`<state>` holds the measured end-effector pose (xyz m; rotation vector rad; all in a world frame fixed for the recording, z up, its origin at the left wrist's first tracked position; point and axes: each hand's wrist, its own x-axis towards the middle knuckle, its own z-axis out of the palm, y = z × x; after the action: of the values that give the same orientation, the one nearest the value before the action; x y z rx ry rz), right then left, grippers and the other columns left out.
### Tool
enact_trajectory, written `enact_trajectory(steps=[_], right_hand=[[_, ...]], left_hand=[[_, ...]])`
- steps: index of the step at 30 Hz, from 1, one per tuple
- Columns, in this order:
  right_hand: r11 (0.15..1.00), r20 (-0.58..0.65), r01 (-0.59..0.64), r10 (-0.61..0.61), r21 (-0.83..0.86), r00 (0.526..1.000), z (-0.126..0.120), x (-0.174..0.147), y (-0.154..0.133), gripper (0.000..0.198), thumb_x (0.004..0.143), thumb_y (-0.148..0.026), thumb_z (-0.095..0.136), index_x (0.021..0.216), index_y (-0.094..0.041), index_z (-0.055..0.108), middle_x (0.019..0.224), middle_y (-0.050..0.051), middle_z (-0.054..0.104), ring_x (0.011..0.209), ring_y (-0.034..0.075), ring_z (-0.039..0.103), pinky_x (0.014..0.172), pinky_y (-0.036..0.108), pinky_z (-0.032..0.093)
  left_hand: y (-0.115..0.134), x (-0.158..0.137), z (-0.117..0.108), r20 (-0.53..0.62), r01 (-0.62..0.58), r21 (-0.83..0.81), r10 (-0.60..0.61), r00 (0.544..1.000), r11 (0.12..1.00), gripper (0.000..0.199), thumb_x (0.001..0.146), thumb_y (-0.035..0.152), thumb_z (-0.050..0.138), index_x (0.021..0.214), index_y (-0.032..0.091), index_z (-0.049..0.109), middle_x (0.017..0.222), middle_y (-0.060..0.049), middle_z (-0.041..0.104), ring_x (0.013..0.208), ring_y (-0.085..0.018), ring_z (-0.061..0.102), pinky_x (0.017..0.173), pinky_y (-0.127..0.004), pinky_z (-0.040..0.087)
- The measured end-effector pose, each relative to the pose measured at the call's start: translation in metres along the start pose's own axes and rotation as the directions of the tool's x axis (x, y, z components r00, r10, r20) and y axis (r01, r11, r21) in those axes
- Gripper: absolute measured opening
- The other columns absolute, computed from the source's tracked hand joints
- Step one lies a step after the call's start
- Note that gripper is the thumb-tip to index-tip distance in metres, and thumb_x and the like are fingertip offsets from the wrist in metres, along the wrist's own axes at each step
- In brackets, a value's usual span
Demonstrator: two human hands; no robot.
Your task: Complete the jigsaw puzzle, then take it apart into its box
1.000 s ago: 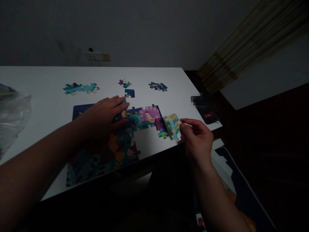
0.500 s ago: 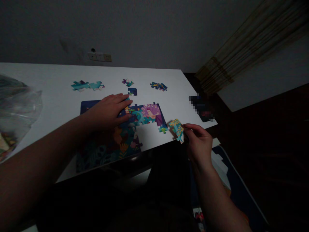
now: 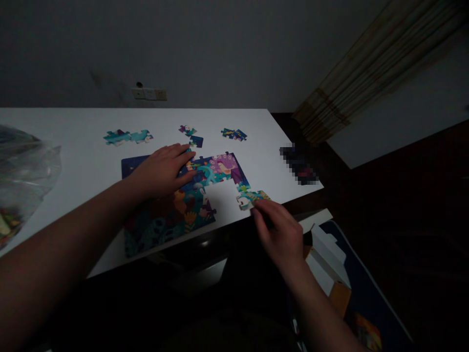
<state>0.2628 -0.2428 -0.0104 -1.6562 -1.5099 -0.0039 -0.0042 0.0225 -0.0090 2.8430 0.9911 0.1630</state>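
Teal, yellow and white colour the notched puzzle piece.

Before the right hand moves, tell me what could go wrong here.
The teal-and-white jigsaw piece at the fingertips of the right hand is near the front edge of the table, so a slip might drop it. The left hand rests on the partly assembled jigsaw puzzle, which reaches close to that edge; a sideways push could shift it. The loose blue piece near that hand could get nudged.
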Motion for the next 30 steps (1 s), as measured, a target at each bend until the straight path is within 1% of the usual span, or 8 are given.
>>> enact_trajectory(steps=[4,8,12,15,21,25,27,30], right_hand=[[0.996,0.05,0.086,-0.087,0.029,0.995,0.009,-0.007,-0.013,0.035,0.104,-0.015,0.073,0.13,-0.036,0.082,0.119,0.006,0.087,0.106,0.027,0.086,0.094,0.048,0.076],[0.989,0.111,0.135,-0.141,0.056,0.984,0.008,-0.007,-0.013,0.036,0.105,-0.012,0.071,0.134,-0.032,0.078,0.124,0.008,0.086,0.111,0.025,0.085,0.095,0.047,0.075],[0.97,0.106,0.235,-0.229,-0.056,0.968,0.001,-0.009,-0.003,0.031,0.102,-0.009,0.074,0.131,-0.022,0.077,0.122,0.012,0.082,0.111,0.027,0.079,0.094,0.05,0.07],[0.949,0.149,0.263,-0.238,-0.177,0.96,0.0,-0.014,0.008,0.03,0.102,-0.015,0.076,0.131,-0.02,0.077,0.132,0.016,0.079,0.121,0.033,0.073,0.1,0.058,0.065],[0.943,0.202,0.262,-0.222,-0.206,0.954,0.004,-0.026,0.024,0.042,0.105,-0.021,0.072,0.147,-0.023,0.068,0.153,0.018,0.071,0.14,0.038,0.068,0.109,0.061,0.061],[0.913,0.205,0.332,-0.287,-0.236,0.936,0.004,-0.026,0.039,0.046,0.106,-0.023,0.075,0.151,-0.02,0.067,0.156,0.019,0.072,0.148,0.04,0.065,0.111,0.061,0.058],[0.888,0.174,0.402,-0.37,-0.224,0.913,0.003,-0.024,0.048,0.039,0.105,-0.018,0.078,0.144,-0.021,0.072,0.146,0.015,0.08,0.139,0.037,0.072,0.107,0.056,0.059],[0.857,0.123,0.485,-0.47,-0.173,0.874,0.001,-0.02,0.059,0.033,0.104,-0.014,0.08,0.136,-0.022,0.077,0.133,0.01,0.086,0.126,0.033,0.079,0.1,0.05,0.06]], left_hand=[[-0.002,0.0,0.001,0.006,-0.002,-0.003,0.002,1.0,1.0,0.076,0.113,0.064,0.038,0.169,0.016,0.055,0.179,-0.02,0.048,0.165,-0.041,0.045,0.138,-0.057,0.035],[-0.002,0.001,0.002,-0.014,-0.012,-0.02,0.012,1.0,1.0,0.075,0.113,0.064,0.039,0.167,0.016,0.058,0.177,-0.02,0.051,0.163,-0.042,0.047,0.136,-0.058,0.036],[-0.001,0.0,0.003,-0.025,-0.021,-0.026,0.02,0.999,0.999,0.075,0.112,0.061,0.041,0.164,0.011,0.06,0.174,-0.023,0.053,0.16,-0.043,0.05,0.135,-0.06,0.038],[0.002,-0.001,0.001,-0.05,-0.03,-0.027,0.029,0.998,0.999,0.072,0.112,0.06,0.041,0.162,0.012,0.062,0.171,-0.023,0.057,0.158,-0.042,0.053,0.133,-0.059,0.041],[0.013,-0.007,-0.021,-0.118,-0.174,0.046,0.178,0.977,0.984,0.052,0.113,0.04,0.044,0.151,0.017,0.071,0.167,-0.018,0.063,0.154,-0.04,0.058,0.131,-0.063,0.042],[0.051,-0.018,-0.037,-0.024,-0.31,0.029,0.311,0.95,0.95,0.043,0.106,0.024,0.053,0.142,0.015,0.074,0.164,-0.018,0.065,0.147,-0.038,0.064,0.123,-0.063,0.051],[0.086,-0.028,-0.038,-0.018,-0.299,0.021,0.3,0.954,0.954,0.043,0.104,0.018,0.058,0.145,0.011,0.07,0.165,-0.021,0.063,0.145,-0.037,0.065,0.121,-0.062,0.053],[0.144,-0.043,-0.024,-0.028,-0.286,-0.036,0.285,0.958,0.958,0.043,0.104,0.021,0.07,0.147,0.014,0.068,0.155,-0.017,0.072,0.14,-0.032,0.071,0.117,-0.048,0.058]])
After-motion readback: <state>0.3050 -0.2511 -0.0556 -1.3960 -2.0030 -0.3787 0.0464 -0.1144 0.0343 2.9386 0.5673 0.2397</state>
